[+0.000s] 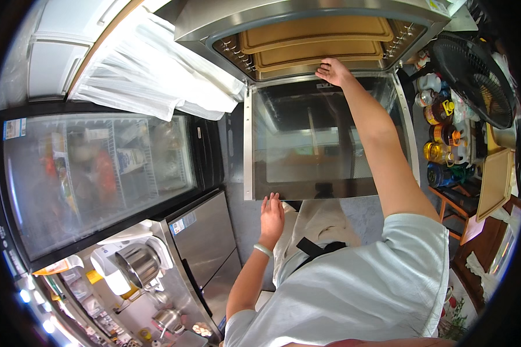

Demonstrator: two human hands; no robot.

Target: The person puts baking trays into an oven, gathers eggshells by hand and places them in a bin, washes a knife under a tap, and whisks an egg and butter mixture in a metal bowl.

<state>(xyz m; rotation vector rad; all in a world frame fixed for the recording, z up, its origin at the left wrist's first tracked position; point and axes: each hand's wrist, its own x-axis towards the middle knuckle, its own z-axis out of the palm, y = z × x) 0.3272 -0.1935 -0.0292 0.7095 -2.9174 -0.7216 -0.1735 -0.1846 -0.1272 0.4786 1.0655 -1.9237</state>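
An oven (312, 14) stands in front of me with its glass door (301, 139) folded down. Inside, two gold-brown baking trays, an upper tray (315, 33) and a lower tray (318, 56), sit on side racks. My right hand (333, 73) is at the oven mouth, just by the front edge of the lower tray. Its fingers are loosely bent and slightly apart, with nothing seen in them; whether they touch the tray is unclear. My left hand (272, 217) is at the door's near edge, fingers stretched out, the tips at the rim.
A glass-doored fridge (104, 168) and a steel cabinet (205, 248) stand at left, near a stand mixer (136, 263). White cloth (156, 75) hangs beside the oven. At right are a black fan (474, 78), several bottles (440, 151) and an upright tray (495, 182).
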